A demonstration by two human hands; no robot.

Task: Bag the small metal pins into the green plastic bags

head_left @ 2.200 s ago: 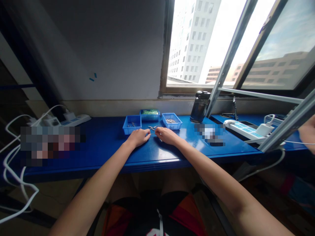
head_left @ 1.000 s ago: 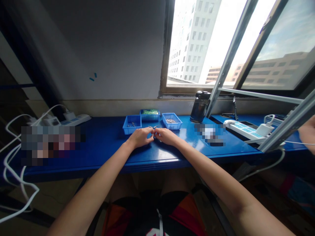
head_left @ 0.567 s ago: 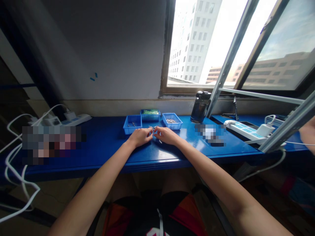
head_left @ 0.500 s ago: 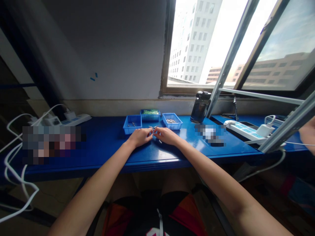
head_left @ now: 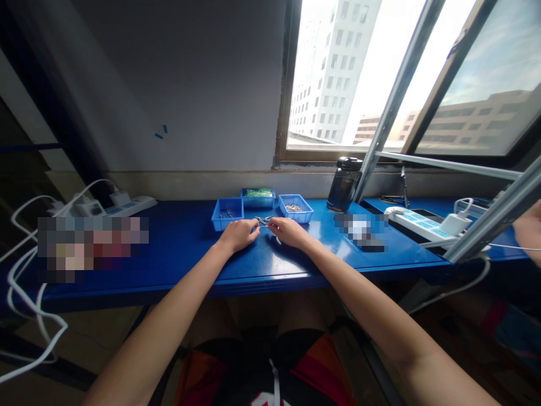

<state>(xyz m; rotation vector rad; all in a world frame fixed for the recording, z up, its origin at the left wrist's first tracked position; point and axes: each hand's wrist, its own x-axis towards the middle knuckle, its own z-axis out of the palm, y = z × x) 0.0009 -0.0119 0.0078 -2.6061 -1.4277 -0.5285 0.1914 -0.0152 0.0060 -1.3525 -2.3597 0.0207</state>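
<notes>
Evidently both hands are busy in the middle of the blue counter (head_left: 177, 248), a little on the near side of three blue bins. A thin pale piece (head_left: 264, 226) spans the narrow gap between them: the left hand (head_left: 239, 234) seems to pinch its left end and the right hand (head_left: 288, 231) its right end, with the fingers of each drawn close together. How firmly they press cannot be told, and neither can whether the piece is a rod or a strand. Just beyond it lie some slender metal parts (head_left: 264, 220), crossed over one another, near the fingertips of both hands.

The pale piece looks very light and likely slick, easy to bend or let slip if pulled unevenly; a fingertip pinch close to each end should suit it best. The metal parts appear stiff and smooth, small enough to roll, so gripping them across the middle would be surest.

To the left, the left bin (head_left: 216, 224) holds a few dark pieces (head_left: 229, 213); the far bin (head_left: 257, 203) carries a green packet (head_left: 258, 193); the right bin (head_left: 298, 217) has many small metal pieces (head_left: 293, 208). A black bottle (head_left: 344, 186) stands farther right.
</notes>
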